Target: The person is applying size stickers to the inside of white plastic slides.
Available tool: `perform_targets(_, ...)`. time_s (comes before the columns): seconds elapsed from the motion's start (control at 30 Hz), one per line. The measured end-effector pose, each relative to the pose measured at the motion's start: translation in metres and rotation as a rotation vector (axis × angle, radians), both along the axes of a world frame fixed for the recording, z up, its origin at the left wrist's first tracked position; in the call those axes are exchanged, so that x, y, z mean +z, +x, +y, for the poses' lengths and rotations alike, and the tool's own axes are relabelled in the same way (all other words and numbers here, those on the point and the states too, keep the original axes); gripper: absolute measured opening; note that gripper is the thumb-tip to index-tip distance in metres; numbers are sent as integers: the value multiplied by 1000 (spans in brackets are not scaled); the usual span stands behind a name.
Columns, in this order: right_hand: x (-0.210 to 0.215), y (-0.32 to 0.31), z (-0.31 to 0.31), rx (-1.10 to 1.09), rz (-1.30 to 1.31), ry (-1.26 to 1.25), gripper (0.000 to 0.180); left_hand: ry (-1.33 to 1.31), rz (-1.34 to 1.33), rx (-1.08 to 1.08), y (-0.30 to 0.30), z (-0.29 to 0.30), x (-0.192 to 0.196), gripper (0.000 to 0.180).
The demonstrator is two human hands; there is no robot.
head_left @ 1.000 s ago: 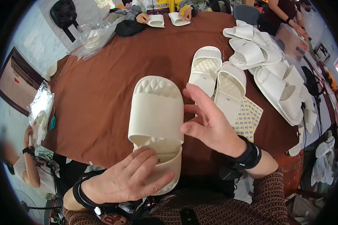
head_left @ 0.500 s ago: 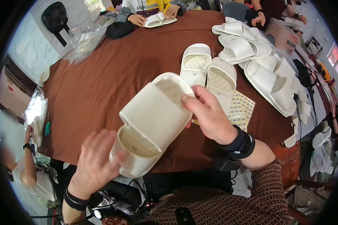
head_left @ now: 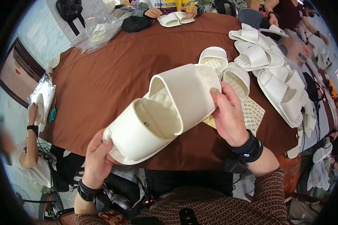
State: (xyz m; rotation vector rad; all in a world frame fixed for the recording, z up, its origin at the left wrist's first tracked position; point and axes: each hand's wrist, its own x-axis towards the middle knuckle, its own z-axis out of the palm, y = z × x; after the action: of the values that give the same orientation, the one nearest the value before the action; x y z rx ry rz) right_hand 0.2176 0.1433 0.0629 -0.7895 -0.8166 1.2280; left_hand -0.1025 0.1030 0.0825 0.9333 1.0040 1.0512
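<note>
A pair of white slippers (head_left: 197,95), tucked into each other, is held tilted above the table in front of me. My left hand (head_left: 98,159) is closed on the lower left end, thumb on top. Closed on the upper right end is my right hand (head_left: 229,118), its thumb on the sole edge. A small dark mark shows on the insole inside the opening. Just beyond my right hand lie two more white slippers, one farther (head_left: 214,60) and one nearer (head_left: 238,80). A sheet of small printed stickers (head_left: 254,115) rests beside my right wrist.
A brown cloth (head_left: 101,82) covers the table. White slippers (head_left: 278,86) are heaped at the right. Across the table a person's hands hold a slipper pair (head_left: 175,19). A clear bag (head_left: 101,35), a black cap (head_left: 136,24) and green scissors (head_left: 53,112) lie along the far and left edges.
My left hand has moved from beside the slippers to a grip on their lower end. The slippers have turned to lie more level. At the far right, a person now holds up a slipper.
</note>
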Motion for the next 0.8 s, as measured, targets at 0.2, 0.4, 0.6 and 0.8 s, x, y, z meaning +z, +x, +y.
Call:
perform_targets(0.2,-7,-5,-2,16,-39,42,26,144,37,212,-17,16,1,32)
perform_targets(0.4,9,4,-8,-41,-7,119,20,268,58,313,-55,32,14,30)
perform_targets(0.6,29,12,-20,-111,-2,237,24,324,178,359,-87,49,22,32)
perform_targets(0.8,56,35,-38,-371,-173,266,27,377,278,268,-81,77,36,32)
